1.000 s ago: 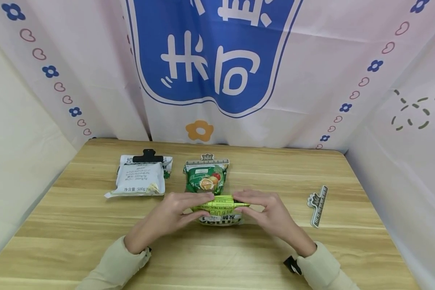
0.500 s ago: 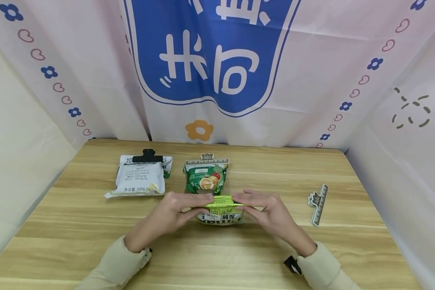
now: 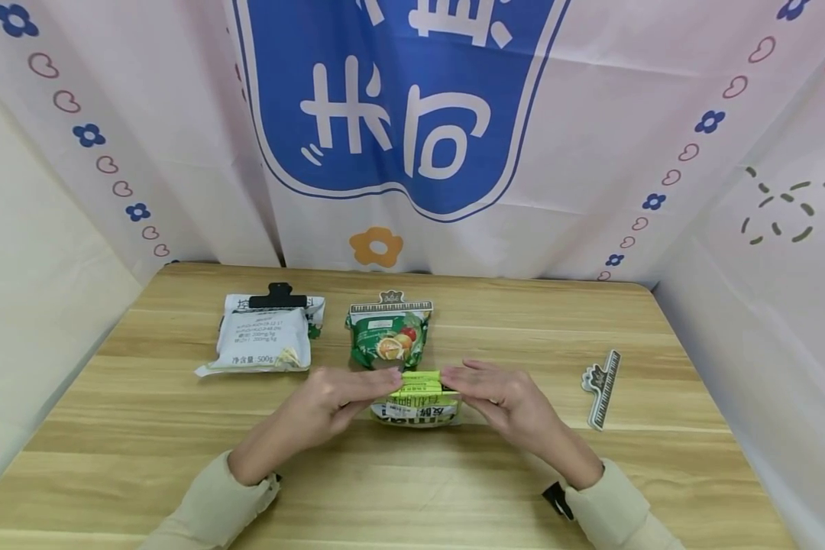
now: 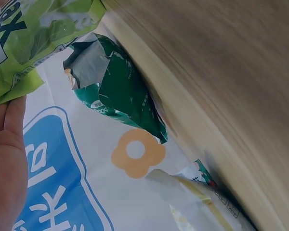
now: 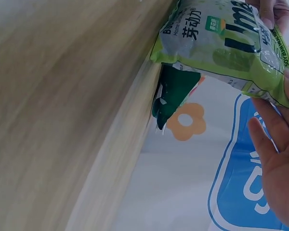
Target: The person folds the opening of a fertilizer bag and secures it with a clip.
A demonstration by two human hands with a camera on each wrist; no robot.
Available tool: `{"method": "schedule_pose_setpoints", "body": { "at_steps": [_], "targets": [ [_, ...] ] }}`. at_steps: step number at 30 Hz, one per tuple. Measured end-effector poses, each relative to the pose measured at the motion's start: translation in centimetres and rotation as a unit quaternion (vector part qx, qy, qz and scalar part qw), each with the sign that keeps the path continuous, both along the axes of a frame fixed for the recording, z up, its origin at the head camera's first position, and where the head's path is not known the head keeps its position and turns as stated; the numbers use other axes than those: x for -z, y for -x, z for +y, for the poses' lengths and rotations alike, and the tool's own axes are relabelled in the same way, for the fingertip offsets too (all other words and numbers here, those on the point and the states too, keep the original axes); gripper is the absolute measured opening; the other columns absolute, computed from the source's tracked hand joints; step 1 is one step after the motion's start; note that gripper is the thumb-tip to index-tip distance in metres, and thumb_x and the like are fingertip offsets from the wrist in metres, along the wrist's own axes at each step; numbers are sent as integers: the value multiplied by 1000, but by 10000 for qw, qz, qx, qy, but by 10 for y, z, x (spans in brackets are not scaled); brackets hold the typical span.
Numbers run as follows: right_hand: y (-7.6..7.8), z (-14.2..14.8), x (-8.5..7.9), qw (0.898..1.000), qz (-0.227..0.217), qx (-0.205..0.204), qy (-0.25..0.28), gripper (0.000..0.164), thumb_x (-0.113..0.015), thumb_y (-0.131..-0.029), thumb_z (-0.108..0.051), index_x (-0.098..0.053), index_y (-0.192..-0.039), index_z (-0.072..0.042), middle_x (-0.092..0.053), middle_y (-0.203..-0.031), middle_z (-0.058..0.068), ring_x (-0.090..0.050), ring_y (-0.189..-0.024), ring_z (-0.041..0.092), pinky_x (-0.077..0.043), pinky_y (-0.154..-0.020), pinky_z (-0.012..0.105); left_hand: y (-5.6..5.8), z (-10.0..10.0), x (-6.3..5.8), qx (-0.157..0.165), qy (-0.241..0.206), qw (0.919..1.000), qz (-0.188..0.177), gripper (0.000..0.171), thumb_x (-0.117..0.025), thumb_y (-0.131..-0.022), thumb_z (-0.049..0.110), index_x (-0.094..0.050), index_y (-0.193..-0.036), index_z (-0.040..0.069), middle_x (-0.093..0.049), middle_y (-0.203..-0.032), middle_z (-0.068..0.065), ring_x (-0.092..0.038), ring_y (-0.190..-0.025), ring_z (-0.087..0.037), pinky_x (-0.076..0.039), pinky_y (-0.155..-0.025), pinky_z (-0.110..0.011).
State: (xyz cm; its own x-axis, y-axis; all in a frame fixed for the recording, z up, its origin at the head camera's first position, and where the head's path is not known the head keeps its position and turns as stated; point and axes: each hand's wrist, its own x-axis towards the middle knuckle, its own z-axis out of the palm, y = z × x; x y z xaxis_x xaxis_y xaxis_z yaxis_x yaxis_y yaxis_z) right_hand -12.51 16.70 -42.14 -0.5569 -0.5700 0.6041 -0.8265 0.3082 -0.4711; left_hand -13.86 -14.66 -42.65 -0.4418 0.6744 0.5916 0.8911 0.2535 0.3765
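Note:
A yellow-green fertilizer bag (image 3: 415, 413) stands on the table with its top edge folded over. My left hand (image 3: 330, 399) pinches the left end of the fold, and my right hand (image 3: 505, 393) pinches the right end. In the head view the fingers lie across the top of the fold, and the thumbs are partly hidden. The right wrist view shows the printed face of the fertilizer bag (image 5: 221, 48) from the side, with my right hand (image 5: 284, 168) at its top corner. Its top corner also appears beside my left hand (image 4: 7, 159) in the left wrist view.
Behind the bag stands a green bag (image 3: 388, 336) with a piano-patterned clip (image 3: 392, 306) on top. A white bag (image 3: 264, 340) with a black clip (image 3: 278, 298) lies at the back left. Another piano-patterned clip (image 3: 603, 391) lies loose on the wooden table (image 3: 412, 504) at right.
The folded top has been pressed down and turned over, so its printed strip faces differently. Both thumbs have slipped from the front of the fold and show less now.

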Motion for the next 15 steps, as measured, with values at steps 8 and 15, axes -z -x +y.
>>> {"method": "schedule_pose_setpoints", "body": {
  "at_steps": [8,15],
  "targets": [
    [-2,1,-2,9988,214,143,-405,42,-77,-85,8,-76,-125,-3,-78,-123,14,-78,-110,28,-57,-102,57,-1,-4,-1,120,-62,9998,-168,49,-74,-85,-14,-73,-130,5,-75,-128,-15,-77,-111,-27,-60,-89,-18],
    [0,2,-4,9980,124,278,-550,42,-79,-84,7,-77,-124,-6,-79,-121,11,-78,-109,27,-57,-103,55,0,-3,0,66,-10,9999,-157,47,-72,-87,-14,-74,-130,6,-75,-128,-13,-77,-110,-27,-60,-83,-13]
  ]
}}
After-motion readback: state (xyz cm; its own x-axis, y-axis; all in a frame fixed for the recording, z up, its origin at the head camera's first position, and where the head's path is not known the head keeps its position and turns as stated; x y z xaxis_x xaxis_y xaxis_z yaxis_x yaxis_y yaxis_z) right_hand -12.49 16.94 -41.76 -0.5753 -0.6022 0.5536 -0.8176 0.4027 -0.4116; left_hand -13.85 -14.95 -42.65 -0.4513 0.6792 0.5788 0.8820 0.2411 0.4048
